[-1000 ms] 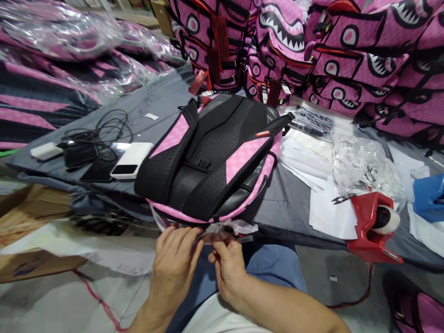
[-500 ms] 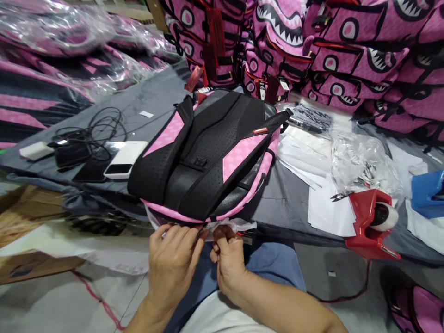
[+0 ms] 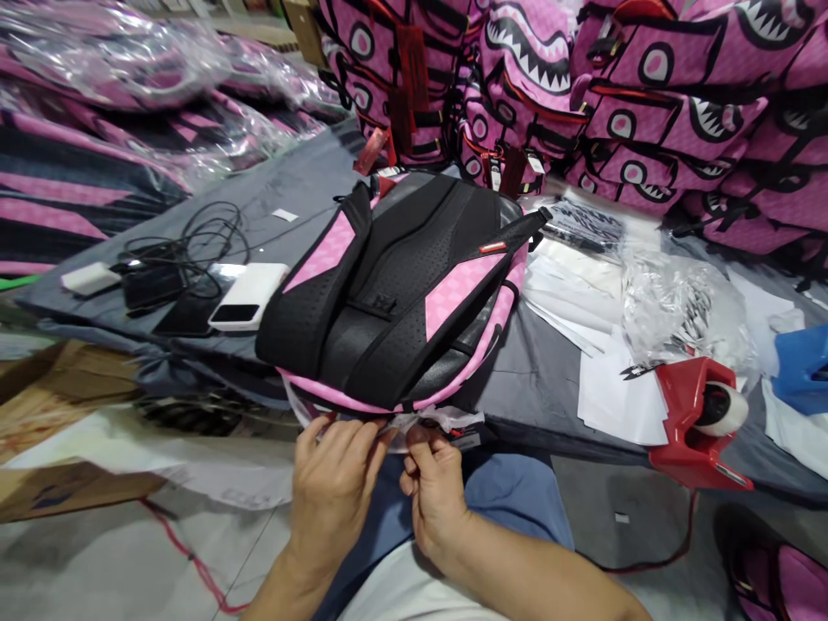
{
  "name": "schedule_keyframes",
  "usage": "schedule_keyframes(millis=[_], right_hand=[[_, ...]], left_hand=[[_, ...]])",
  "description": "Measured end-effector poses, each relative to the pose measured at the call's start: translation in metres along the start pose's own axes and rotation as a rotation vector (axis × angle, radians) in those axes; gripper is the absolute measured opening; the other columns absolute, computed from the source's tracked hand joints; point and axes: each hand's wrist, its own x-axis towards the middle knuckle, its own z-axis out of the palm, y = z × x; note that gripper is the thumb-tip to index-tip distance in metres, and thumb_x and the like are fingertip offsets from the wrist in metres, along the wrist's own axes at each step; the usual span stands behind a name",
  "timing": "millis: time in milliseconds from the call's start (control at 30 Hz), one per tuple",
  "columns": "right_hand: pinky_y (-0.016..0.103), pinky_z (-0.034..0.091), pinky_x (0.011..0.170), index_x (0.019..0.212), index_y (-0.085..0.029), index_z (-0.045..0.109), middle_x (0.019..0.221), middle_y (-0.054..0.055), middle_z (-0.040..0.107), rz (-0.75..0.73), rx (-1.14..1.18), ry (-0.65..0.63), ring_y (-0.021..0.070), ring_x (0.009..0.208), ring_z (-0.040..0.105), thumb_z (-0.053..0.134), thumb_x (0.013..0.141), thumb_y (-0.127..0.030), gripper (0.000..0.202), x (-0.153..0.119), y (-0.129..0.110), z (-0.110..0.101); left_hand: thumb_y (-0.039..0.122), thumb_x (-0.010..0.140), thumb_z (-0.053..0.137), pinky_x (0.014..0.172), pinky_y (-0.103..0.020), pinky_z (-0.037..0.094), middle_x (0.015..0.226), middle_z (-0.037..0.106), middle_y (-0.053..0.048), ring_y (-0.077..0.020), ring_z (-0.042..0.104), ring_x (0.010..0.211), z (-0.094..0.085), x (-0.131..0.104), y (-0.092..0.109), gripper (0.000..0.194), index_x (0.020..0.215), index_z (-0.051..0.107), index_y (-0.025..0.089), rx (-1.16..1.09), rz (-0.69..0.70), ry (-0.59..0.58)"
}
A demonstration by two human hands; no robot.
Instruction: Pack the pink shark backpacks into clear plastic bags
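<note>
A black and pink backpack [image 3: 401, 285] lies on the grey-covered table with its straps facing up. Its bottom edge points towards me. Along that edge runs a thin, whitish plastic sheet [image 3: 446, 419], crumpled and partly hidden under the bag. My left hand [image 3: 340, 487] is closed with bent fingers at the sheet's left part, right against the backpack's pink trim. Just beside it, my right hand [image 3: 436, 483] pinches the same sheet between thumb and fingers. A small dark tag with red on it [image 3: 464, 437] hangs to the right of that hand.
A white power bank [image 3: 249, 297] and black cables [image 3: 207, 237] lie left. To the right are white papers [image 3: 621, 392], clear plastic bags [image 3: 689, 306] and a red tape dispenser [image 3: 699, 423]. Pink backpacks [image 3: 530, 112] are stacked behind; plastic-wrapped ones [image 3: 129, 69] stand at the left.
The whole view has shifted, so everything appears slightly further right. My hands stay at the backpack's bottom edge on the plastic sheet, with hardly any change in the fingers.
</note>
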Motion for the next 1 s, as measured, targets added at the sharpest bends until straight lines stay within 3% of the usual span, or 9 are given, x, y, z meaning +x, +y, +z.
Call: schedule_keyframes(millis=[167,433,667,800,900,1000], right_hand=[[0.018,0.031,0.037,0.072,-0.018,0.061,0.049,-0.009,0.045,-0.033,-0.095,-0.022,0.0058,0.043,0.034,0.084,0.059,-0.051,0.042,0.002,0.002,-0.005],[0.018,0.030,0.036,0.072,-0.018,0.061,0.050,-0.010,0.044,-0.044,-0.053,-0.009,0.0057,0.042,0.034,0.082,0.057,-0.050,0.040,0.004,-0.003,0.001],[0.017,0.031,0.038,0.072,-0.019,0.060,0.053,-0.009,0.045,-0.056,-0.047,-0.015,0.0057,0.046,0.035,0.081,0.060,-0.045,0.036,0.002,0.000,-0.005],[0.017,0.028,0.037,0.072,-0.020,0.057,0.050,-0.012,0.039,-0.044,-0.045,-0.022,0.0053,0.043,0.030,0.078,0.062,-0.047,0.036,0.003,0.001,-0.001],[0.017,0.027,0.038,0.079,-0.020,0.062,0.058,-0.008,0.050,-0.031,-0.049,-0.005,0.0058,0.046,0.035,0.077,0.062,-0.043,0.032,0.005,0.003,0.003],[0.018,0.033,0.043,0.085,-0.021,0.066,0.075,-0.002,0.065,-0.004,-0.047,0.010,0.0095,0.056,0.049,0.076,0.062,-0.042,0.033,0.009,0.007,0.005]], left_hand=[[0.022,0.103,0.045,0.086,-0.044,0.039,0.074,0.066,-0.002,-0.0248,0.064,0.070,-0.008,0.011,0.008,0.018,0.098,0.061,0.016,0.014,-0.021,-0.096],[0.022,0.100,0.051,0.081,-0.042,0.038,0.065,0.061,0.000,-0.0238,0.059,0.063,0.006,0.010,0.002,0.014,0.091,0.061,0.017,0.064,0.001,-0.018],[0.023,0.101,0.048,0.090,-0.047,0.040,0.085,0.071,-0.008,-0.0264,0.065,0.077,-0.002,0.002,0.008,0.016,0.104,0.060,0.014,0.057,-0.018,-0.051],[0.022,0.098,0.055,0.094,-0.047,0.042,0.088,0.070,-0.010,-0.0269,0.065,0.081,-0.003,-0.003,0.003,0.011,0.104,0.059,0.014,0.049,-0.003,0.040],[0.016,0.094,0.061,0.094,-0.047,0.044,0.086,0.068,-0.010,-0.0255,0.064,0.079,-0.001,-0.007,-0.001,0.006,0.100,0.059,0.014,0.036,0.021,0.082],[0.012,0.092,0.062,0.096,-0.047,0.045,0.087,0.069,-0.009,-0.0247,0.065,0.079,0.002,-0.011,-0.003,0.011,0.103,0.060,0.015,0.011,0.029,0.092]])
